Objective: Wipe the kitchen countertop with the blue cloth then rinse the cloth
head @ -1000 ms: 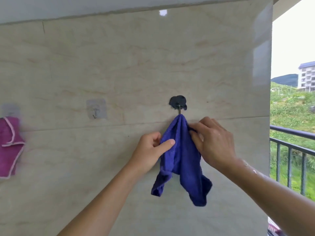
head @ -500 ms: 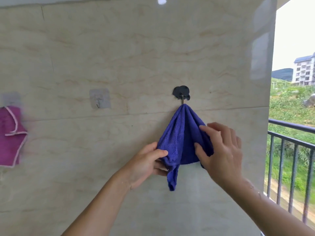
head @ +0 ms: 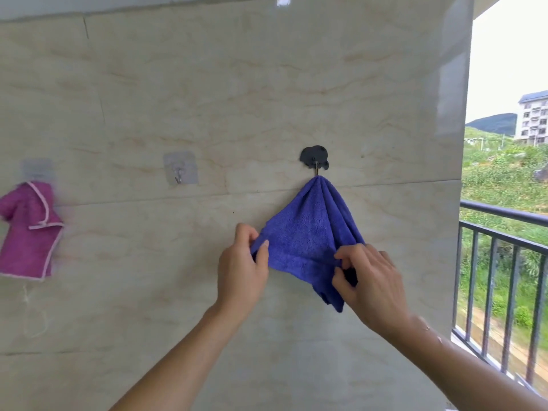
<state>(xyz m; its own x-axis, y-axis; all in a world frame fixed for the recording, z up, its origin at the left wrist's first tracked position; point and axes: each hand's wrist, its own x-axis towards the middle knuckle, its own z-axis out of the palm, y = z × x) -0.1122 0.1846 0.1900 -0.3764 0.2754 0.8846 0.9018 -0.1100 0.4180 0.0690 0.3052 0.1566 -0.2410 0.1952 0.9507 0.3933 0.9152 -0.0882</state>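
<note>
The blue cloth (head: pixel 308 232) hangs right of the frame's centre, gathered to a point on the small metal prong of a black wall hook (head: pixel 314 157) and fanning out below into a rough triangle against the marble-look tiled wall (head: pixel 207 84). Both hands are on its lower edge. The left hand (head: pixel 241 271) pinches the lower-left corner between thumb and curled fingers. The right hand (head: pixel 370 277) pinches a fold at the lower right, where a loose tail of cloth droops past the wrist.

No countertop or sink is in view, so I cannot tell whether the cloth is about to be taken down or is being spread to dry.

The main risk is the hook. It looks like a stuck-on type, and a firm downward or outward tug from both hands could peel its plate off the smooth tile. Only a small bunch of fabric sits on the prong, so lifting or jerking one corner may slip it off. If both pinches let go then, the cloth falls to the floor near the balcony railing (head: pixel 504 232) at the right edge. The pink towel (head: pixel 28 232) at far left and the clear hook (head: pixel 181 169) between them are well apart from all this.
</note>
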